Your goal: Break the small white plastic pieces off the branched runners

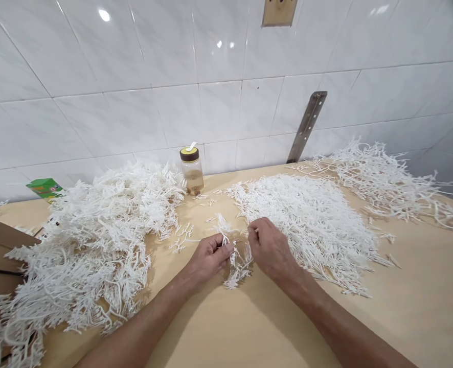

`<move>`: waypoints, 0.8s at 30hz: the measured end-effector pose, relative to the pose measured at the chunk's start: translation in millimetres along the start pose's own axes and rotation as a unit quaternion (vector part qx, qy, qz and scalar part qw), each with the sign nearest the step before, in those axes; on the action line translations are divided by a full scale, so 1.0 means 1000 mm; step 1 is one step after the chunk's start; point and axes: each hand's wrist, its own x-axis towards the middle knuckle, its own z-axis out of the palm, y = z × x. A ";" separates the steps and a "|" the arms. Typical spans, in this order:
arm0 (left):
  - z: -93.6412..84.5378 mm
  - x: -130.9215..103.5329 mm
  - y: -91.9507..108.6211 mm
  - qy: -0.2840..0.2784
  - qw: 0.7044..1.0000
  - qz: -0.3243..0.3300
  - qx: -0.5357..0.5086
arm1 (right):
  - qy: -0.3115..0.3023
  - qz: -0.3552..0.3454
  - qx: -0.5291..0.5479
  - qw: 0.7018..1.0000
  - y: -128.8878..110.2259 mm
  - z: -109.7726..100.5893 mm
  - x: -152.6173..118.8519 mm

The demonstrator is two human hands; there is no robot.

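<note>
Low in the view, both forearms reach in from about 5 and 7 o'clock over the pale wood-look surface. The left hand pinches a white branched sprig between thumb and forefinger. Just beside it, the right hand has its fingers curled in toward the thumb; whether they grip a strand cannot be made out. More white fronds lie between and below the two hands.

Clockwise from the hands, at 9 o'clock, a big, tangled white heap spreads out, with a brown panel beyond it at the left edge. A loose forked twig lies between this heap and the left hand. At 2 o'clock sits a flatter pile of short white pieces, near the right hand.

Farther back, between 10 and 11 o'clock, stands an upright clear bottle with a dark-rimmed yellow lid, partly filled with brownish liquid. A green carton shows behind the tangled heap. Beyond the flatter pile, a looser mass of longer branches stretches rightward.

Farthest off, a perforated metal strip leans at 1 o'clock before the glossy tiled wall.
</note>
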 end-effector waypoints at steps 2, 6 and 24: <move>-0.001 0.000 -0.003 0.006 1.000 -0.003 0.000 | 0.030 0.046 -0.018 0.998 0.013 -0.006 0.005; -0.005 0.004 -0.010 0.019 1.000 -0.014 0.001 | 0.037 0.094 -0.006 0.995 0.027 -0.017 0.011; -0.003 0.005 -0.007 0.029 0.999 -0.025 -0.011 | -0.125 0.009 0.175 0.977 -0.019 -0.014 -0.002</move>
